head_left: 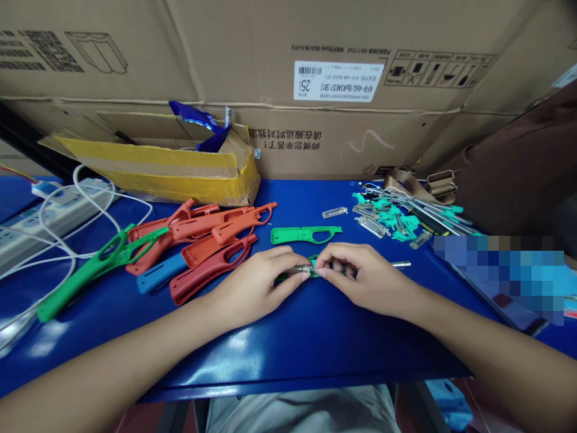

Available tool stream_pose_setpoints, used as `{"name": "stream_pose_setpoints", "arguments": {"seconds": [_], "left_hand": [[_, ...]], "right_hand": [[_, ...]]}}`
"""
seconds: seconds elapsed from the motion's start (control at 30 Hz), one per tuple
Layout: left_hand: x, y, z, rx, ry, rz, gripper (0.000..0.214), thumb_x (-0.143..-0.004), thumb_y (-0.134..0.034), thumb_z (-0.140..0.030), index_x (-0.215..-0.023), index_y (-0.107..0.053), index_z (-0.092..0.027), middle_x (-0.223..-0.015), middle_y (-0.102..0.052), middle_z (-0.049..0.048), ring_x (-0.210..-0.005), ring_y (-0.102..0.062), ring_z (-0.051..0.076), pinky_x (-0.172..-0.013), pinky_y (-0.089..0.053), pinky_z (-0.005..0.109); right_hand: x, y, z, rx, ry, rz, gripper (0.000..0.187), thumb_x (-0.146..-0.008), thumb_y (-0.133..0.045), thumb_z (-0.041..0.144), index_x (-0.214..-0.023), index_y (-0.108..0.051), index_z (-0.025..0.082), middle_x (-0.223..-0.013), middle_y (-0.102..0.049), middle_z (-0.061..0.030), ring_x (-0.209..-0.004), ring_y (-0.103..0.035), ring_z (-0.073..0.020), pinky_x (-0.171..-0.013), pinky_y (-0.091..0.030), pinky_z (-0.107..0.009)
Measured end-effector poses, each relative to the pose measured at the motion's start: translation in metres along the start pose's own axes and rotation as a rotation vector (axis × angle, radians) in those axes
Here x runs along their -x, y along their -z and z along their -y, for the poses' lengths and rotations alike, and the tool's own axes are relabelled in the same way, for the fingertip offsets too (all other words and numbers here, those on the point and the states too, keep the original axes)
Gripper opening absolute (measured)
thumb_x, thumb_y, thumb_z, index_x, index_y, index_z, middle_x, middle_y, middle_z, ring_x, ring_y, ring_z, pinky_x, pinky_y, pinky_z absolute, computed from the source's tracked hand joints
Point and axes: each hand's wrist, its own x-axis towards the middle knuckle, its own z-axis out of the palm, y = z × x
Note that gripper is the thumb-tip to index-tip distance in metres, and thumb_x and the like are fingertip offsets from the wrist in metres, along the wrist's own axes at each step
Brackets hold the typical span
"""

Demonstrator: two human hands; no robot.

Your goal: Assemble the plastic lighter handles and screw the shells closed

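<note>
Blue table point(315, 337), orange handle shells point(211, 231), green handle shells point(304, 234), teal small parts point(396, 219), brown cardboard box point(225, 36).

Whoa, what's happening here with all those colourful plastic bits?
A person at the blue table pinches a green handle piece between the left hand and the right hand. A thin metal tube pokes out past the right hand. Another green shell lies just behind. Orange shells are heaped to the left, and teal and metal parts lie to the right.

Blue table point(315, 328) bears orange handle shells point(211, 231), power strip point(54, 213), cardboard box point(171, 165), metal rods point(428, 210).
</note>
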Motion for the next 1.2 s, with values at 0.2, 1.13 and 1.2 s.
{"name": "stream_pose_setpoints", "arguments": {"seconds": [0.2, 1.13, 1.2], "left_hand": [[0.0014, -0.0008, 0.0004, -0.016, -0.006, 0.017, 0.022, -0.102, -0.054, -0.028, -0.115, -0.069, -0.017, -0.103, -0.070, 0.0049, -0.094, -0.067, 0.016, -0.086, -0.051, 0.027], [0.0015, -0.0010, 0.0021, -0.064, -0.039, 0.076, 0.026, -0.104, -0.050, -0.027, -0.119, -0.067, -0.016, -0.104, -0.067, 0.0070, -0.095, -0.065, 0.019, -0.085, -0.052, 0.031], [0.0015, -0.0006, 0.0021, -0.078, -0.046, 0.084, 0.026, -0.104, -0.049, -0.027, -0.120, -0.067, -0.015, -0.103, -0.066, 0.0070, -0.093, -0.065, 0.018, -0.084, -0.052, 0.031]], "right_hand": [[0.0003, -0.0006, -0.0007, -0.004, 0.007, -0.001, 0.011, -0.093, -0.059, 0.020, -0.090, -0.069, 0.020, -0.072, -0.061, 0.0027, -0.060, -0.051, -0.0091, -0.056, -0.040, -0.022], [0.0006, -0.0032, -0.0011, -0.013, 0.063, -0.016, 0.012, -0.091, -0.060, 0.014, -0.085, -0.070, 0.019, -0.072, -0.064, 0.0035, -0.057, -0.050, -0.0074, -0.054, -0.039, -0.021], [0.0004, -0.0038, -0.0010, -0.011, 0.065, -0.017, 0.012, -0.091, -0.060, 0.014, -0.085, -0.070, 0.019, -0.072, -0.063, 0.0035, -0.058, -0.049, -0.0074, -0.054, -0.038, -0.021]]}}
